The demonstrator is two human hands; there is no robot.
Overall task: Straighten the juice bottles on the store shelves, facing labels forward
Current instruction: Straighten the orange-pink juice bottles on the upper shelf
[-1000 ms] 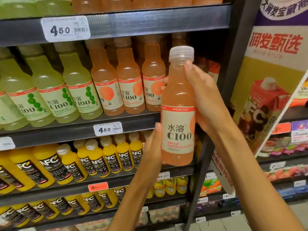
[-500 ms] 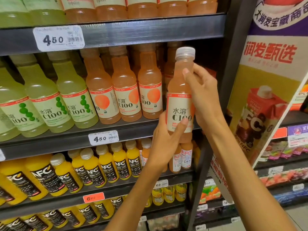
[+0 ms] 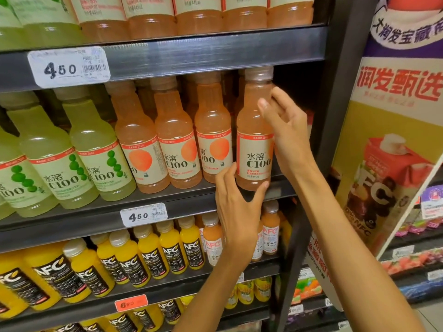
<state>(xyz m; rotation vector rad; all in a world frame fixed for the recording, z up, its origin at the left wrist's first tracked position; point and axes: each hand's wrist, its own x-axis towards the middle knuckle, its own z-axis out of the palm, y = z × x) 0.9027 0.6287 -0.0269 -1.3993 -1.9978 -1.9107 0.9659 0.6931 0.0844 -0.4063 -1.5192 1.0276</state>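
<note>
Fingers (image 3: 265, 107) of the right hand (image 3: 287, 135) pinch the grapefruit bottle (image 3: 254, 144) shoulder while the left hand (image 3: 236, 207) cups its base at 6 o'clock; seat it flush on the middle shelf (image 3: 182, 202), label forward.

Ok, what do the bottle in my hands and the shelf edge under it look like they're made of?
The pink C100 bottle looks like clear glossy plastic: highlights glint on its shoulder and the juice shows through. Its label seems matte, paper or film. The shelf edge looks like dark painted metal, though that is uncertain.
</note>
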